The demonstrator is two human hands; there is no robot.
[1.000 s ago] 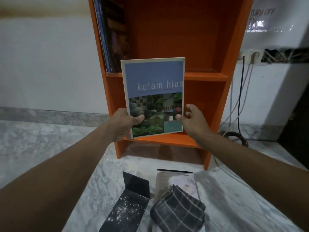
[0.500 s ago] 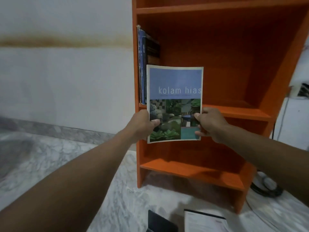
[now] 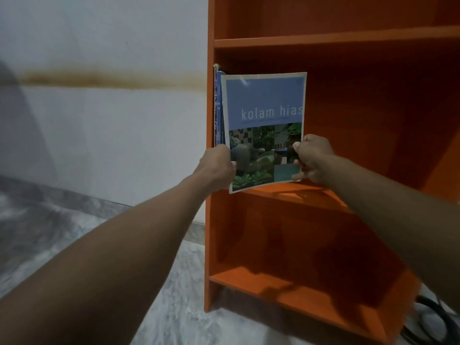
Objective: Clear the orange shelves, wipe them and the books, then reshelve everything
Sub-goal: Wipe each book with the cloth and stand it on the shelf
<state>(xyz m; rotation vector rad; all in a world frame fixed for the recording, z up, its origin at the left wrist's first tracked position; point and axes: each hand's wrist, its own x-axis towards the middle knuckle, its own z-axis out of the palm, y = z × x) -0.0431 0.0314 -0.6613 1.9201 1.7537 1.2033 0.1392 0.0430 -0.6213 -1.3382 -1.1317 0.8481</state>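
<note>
I hold a thin blue book titled "kolam hias" [image 3: 266, 115] upright in front of the middle compartment of the orange shelf unit [image 3: 323, 38]. My left hand [image 3: 216, 168] grips its lower left edge and my right hand [image 3: 311, 158] pinches its lower right edge. The book's bottom edge hangs just over the front lip of the middle shelf board [image 3: 298, 195]. A few thin books [image 3: 218, 108] stand upright against the unit's left wall, directly behind the held book's left edge.
The lower shelf board [image 3: 286, 292] holds nothing. A white wall [image 3: 99, 120] with a brown stain band lies to the left, above a grey marble floor [image 3: 124, 257]. Dark cables [image 3: 433, 317] lie on the floor at the unit's right foot.
Both hands have lifted the book from in front of the lower compartment up to the middle one and moved it left, next to the standing books. The cloth and items on the floor have left view.
</note>
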